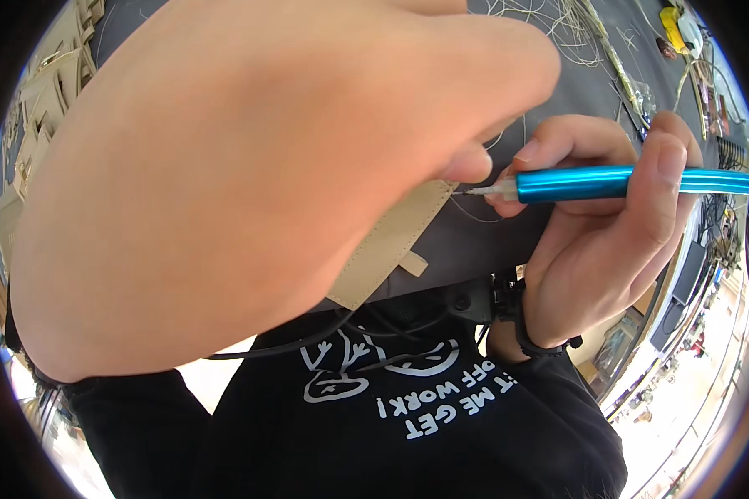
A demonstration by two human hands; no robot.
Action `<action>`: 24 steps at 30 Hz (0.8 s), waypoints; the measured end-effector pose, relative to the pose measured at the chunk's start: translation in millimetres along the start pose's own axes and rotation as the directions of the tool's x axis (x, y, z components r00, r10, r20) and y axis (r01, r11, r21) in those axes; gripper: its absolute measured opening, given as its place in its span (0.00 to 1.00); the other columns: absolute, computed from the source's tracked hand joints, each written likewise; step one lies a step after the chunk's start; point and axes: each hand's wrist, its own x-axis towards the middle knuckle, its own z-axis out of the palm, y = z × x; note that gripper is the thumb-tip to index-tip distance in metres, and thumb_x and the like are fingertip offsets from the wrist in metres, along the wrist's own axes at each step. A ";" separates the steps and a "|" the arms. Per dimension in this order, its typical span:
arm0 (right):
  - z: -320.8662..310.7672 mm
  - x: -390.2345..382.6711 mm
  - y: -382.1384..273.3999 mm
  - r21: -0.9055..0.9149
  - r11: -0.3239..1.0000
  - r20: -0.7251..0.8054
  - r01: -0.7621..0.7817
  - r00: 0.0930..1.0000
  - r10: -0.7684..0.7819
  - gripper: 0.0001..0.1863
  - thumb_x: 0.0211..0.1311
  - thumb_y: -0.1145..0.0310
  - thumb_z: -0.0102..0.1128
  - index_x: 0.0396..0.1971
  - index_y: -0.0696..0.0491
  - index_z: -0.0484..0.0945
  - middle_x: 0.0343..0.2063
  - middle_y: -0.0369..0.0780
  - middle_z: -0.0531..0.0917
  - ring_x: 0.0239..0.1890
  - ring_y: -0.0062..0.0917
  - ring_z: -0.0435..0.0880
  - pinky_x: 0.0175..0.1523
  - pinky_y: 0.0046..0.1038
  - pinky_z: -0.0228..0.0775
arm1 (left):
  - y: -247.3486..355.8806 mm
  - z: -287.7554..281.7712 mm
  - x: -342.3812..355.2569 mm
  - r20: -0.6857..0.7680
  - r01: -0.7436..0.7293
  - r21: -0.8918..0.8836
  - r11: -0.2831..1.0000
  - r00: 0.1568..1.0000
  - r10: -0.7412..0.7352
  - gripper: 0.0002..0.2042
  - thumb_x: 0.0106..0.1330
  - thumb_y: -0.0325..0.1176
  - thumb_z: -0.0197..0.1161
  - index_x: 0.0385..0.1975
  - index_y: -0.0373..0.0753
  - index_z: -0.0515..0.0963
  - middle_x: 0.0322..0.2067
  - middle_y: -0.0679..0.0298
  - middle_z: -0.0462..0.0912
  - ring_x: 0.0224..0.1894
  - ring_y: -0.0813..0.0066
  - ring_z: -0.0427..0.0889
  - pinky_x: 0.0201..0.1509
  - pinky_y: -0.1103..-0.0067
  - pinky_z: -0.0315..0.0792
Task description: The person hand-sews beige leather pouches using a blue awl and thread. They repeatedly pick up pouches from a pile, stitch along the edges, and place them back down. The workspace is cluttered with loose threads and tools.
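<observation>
My left hand [283,158] fills much of the head view, close to the camera. Its thumb tip shows at the upper corner of a beige leather piece [391,241], and the hand is closed on that piece; the other fingers are mostly hidden. A line of stitching runs along the leather's edges, and a small tab sticks out from one side. In my right hand [616,208] is a shiny blue pen-shaped tool [574,184] with a pale collar and a thin metal tip. That tip points at the leather's corner, where a loose thread [478,218] curves away.
Beneath the hands lies a dark grey work surface [483,249]. Loose pale threads [570,29] are tangled at its far side. Several beige leather pieces [46,116] are piled at the far left. A yellow item [672,32] and cables [724,224] lie at the right.
</observation>
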 end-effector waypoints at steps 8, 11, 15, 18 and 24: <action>-1.3 -0.1 2.4 -0.040 0.999 -0.009 0.027 1.000 -0.027 0.24 0.73 0.56 0.37 0.50 0.66 0.59 0.22 0.53 0.79 0.13 0.31 0.75 0.21 0.25 0.71 | -2.4 -1.2 0.1 0.023 -0.015 0.010 1.000 1.000 0.015 0.11 0.63 0.34 0.58 0.31 0.31 0.67 0.26 0.61 0.65 0.26 0.69 0.64 0.30 0.77 0.60; -1.3 1.2 3.9 -0.025 0.999 0.013 0.047 0.999 -0.047 0.24 0.73 0.56 0.37 0.50 0.66 0.59 0.22 0.53 0.79 0.13 0.31 0.76 0.22 0.25 0.72 | -2.5 -1.2 -0.5 0.021 -0.005 0.009 1.000 1.000 0.004 0.11 0.64 0.34 0.58 0.31 0.31 0.67 0.26 0.61 0.65 0.26 0.69 0.64 0.30 0.77 0.60; -1.4 1.5 3.9 -0.036 0.998 0.028 0.055 0.998 -0.054 0.24 0.73 0.57 0.37 0.50 0.66 0.59 0.23 0.53 0.80 0.13 0.30 0.76 0.22 0.24 0.72 | -1.9 -0.9 -2.1 0.013 0.020 -0.014 1.000 1.000 -0.020 0.12 0.64 0.34 0.57 0.31 0.31 0.67 0.26 0.61 0.65 0.26 0.69 0.64 0.30 0.78 0.60; -1.0 1.3 2.9 -0.043 0.998 0.017 0.048 0.999 -0.047 0.23 0.73 0.57 0.38 0.49 0.66 0.60 0.22 0.53 0.80 0.13 0.30 0.76 0.22 0.24 0.72 | -1.4 -1.6 -2.7 0.022 0.024 0.001 1.000 0.999 -0.024 0.12 0.64 0.34 0.57 0.31 0.31 0.67 0.26 0.61 0.65 0.26 0.70 0.64 0.30 0.78 0.60; -0.2 2.7 2.8 -0.010 0.999 0.027 0.031 0.999 -0.031 0.20 0.73 0.57 0.39 0.43 0.64 0.61 0.21 0.53 0.79 0.12 0.30 0.75 0.22 0.24 0.72 | -1.2 -0.2 -2.2 -0.010 0.000 -0.018 1.000 1.000 -0.001 0.10 0.66 0.33 0.56 0.31 0.31 0.67 0.25 0.61 0.65 0.26 0.70 0.64 0.29 0.78 0.60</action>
